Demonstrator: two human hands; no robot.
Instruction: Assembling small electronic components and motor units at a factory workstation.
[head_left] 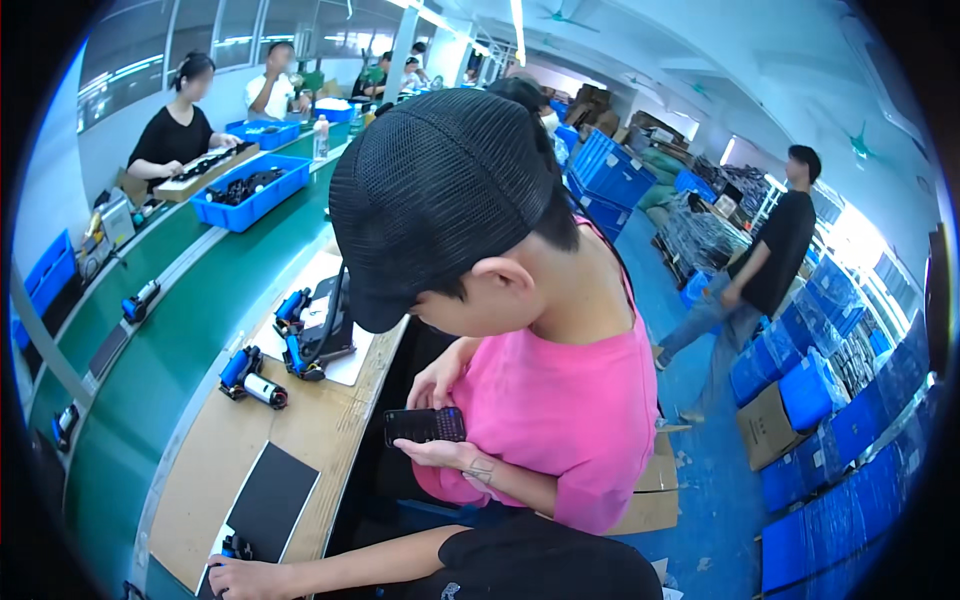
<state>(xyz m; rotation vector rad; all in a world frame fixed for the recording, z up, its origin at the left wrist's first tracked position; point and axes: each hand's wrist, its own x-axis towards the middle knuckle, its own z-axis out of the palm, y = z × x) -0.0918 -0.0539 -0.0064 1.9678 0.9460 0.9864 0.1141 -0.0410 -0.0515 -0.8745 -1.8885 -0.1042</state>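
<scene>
From the lower edge my right arm, in a black sleeve, reaches left over the workbench. My right hand is at the bottom left, fingers curled against a small blue-and-black device, which they partly hide. Beside it lies a flat black sheet with a pale edge. Farther along the bench are a blue-and-black device with a silver cylinder and more blue-and-black devices by a white board. My left hand is out of view.
A person in a pink shirt and black cap sits close by, holding a phone. Left runs a green conveyor carrying devices. Blue bins and co-workers are beyond it. Another person stands among stacked blue crates at right.
</scene>
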